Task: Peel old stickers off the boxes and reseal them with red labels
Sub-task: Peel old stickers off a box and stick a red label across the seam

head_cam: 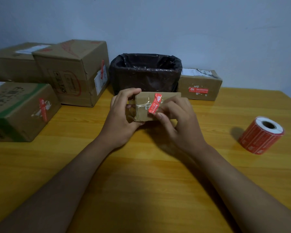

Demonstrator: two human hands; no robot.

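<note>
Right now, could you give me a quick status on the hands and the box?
Left hand grips small box. Right hand pinches red label, part lifted. Nothing in the way.

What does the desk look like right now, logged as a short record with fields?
held item: small brown cardboard box
left hand: grips the box's left end
right hand: pinches the red paper sticker on the box
label supply: red sticker roll, lying at the right on the wooden table
bin: black-lined bin behind the box
</note>
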